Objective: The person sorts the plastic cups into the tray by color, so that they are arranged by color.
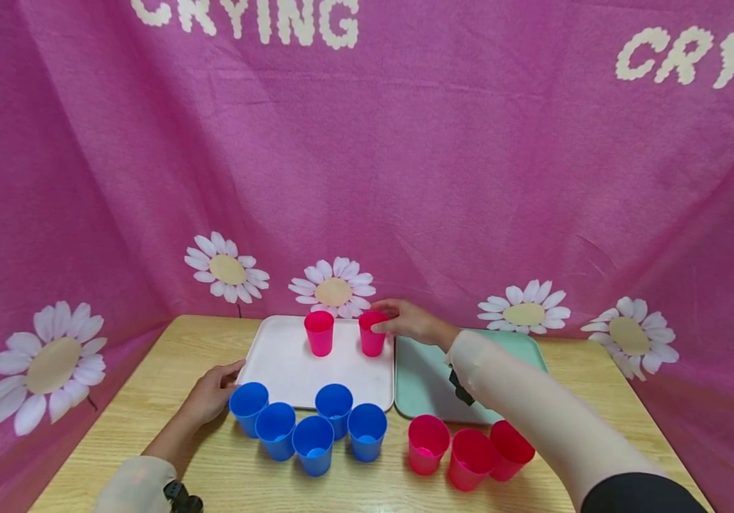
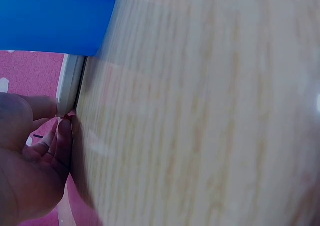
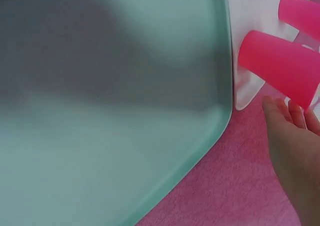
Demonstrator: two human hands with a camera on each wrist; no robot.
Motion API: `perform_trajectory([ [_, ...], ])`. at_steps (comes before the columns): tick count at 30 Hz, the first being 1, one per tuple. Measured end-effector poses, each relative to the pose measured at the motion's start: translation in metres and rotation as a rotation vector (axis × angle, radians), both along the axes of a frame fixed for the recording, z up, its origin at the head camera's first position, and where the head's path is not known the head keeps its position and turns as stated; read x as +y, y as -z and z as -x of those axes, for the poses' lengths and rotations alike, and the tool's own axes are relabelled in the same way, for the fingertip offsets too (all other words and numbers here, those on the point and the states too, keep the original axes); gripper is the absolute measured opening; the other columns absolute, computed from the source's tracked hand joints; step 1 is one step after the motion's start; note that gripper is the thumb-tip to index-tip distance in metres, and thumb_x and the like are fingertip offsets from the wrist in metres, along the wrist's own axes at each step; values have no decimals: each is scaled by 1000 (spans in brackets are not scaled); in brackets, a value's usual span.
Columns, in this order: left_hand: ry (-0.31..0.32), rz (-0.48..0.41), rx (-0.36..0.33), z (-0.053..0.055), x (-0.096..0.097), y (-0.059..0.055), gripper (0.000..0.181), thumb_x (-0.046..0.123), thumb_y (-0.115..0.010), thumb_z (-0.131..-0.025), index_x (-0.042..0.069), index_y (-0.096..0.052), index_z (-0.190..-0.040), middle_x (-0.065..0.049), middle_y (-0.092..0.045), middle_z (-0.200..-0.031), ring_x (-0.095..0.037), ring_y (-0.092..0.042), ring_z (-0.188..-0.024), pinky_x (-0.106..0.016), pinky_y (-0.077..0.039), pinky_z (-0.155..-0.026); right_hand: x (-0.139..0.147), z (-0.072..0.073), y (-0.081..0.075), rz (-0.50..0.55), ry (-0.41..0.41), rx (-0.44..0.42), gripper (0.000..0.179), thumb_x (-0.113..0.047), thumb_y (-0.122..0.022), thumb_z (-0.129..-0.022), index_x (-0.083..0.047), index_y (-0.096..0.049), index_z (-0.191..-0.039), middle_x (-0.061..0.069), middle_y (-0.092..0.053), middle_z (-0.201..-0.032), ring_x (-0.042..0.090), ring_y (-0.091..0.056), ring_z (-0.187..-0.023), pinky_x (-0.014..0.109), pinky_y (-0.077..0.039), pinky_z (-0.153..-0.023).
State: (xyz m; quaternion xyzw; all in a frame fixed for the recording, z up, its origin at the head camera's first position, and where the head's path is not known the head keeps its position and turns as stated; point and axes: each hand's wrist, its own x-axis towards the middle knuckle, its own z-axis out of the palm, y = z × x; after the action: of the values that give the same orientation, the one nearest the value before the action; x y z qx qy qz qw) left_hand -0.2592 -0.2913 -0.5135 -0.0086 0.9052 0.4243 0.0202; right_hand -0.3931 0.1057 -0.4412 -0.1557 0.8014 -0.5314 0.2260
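Observation:
My left hand (image 1: 208, 393) is at the left edge of a white tray (image 1: 271, 360). In the left wrist view its thumb lies over the tray's rim (image 2: 71, 83) with the fingers beneath, pinching it. My right hand (image 1: 415, 324) is at a pink cup (image 1: 370, 340) that stands upright on the tray's right side. The right wrist view has the hand's fingers spread loosely beside the rim of that cup (image 3: 280, 65), the thumb apart from it. A second pink cup (image 1: 319, 335) stands to its left on the same tray.
Several blue cups (image 1: 313, 443) stand in front of the white tray. Three more pink cups (image 1: 427, 445) are in front of a green tray (image 1: 418, 377), which adjoins the white one. A pink cloth (image 1: 367, 178) with daisies hangs behind the wooden table (image 1: 181, 342).

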Motion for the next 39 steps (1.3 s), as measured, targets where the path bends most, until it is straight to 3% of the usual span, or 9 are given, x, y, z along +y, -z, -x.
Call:
perform_trajectory([
  [14,4,12,12,0,1,-2,56,-4,-61,-97,-8,-43,-150,-29,-59,-124,-36,-55,-107,-47,-47,-95,37,-6,-13,136,-64,-30,69,-9,-67,-100,5,-31,-158,28,-38,-158,42,-42,-144,57,-29,-120],
  [26,1,16,8,1,0,2,56,-3,-62,-98,-6,-44,-151,-26,-60,-123,-33,-54,-105,-42,-47,-91,75,-19,-18,146,-101,9,70,-11,-65,-101,8,-28,-158,34,-34,-159,46,-37,-147,55,-31,-119],
  [33,-8,6,-13,2,0,1,57,-3,-61,-99,-6,-42,-152,-28,-58,-128,-36,-53,-109,-48,-46,-96,102,-31,-21,111,-103,30,68,-14,-65,-101,5,-31,-158,29,-37,-159,39,-42,-145,51,-33,-120],
  [39,-13,0,-22,1,1,0,56,-4,-61,-99,-6,-42,-152,-28,-58,-127,-35,-53,-108,-45,-46,-95,122,-47,-19,71,-111,41,68,-17,-67,-101,3,-35,-157,25,-42,-158,39,-41,-146,52,-34,-119],
])
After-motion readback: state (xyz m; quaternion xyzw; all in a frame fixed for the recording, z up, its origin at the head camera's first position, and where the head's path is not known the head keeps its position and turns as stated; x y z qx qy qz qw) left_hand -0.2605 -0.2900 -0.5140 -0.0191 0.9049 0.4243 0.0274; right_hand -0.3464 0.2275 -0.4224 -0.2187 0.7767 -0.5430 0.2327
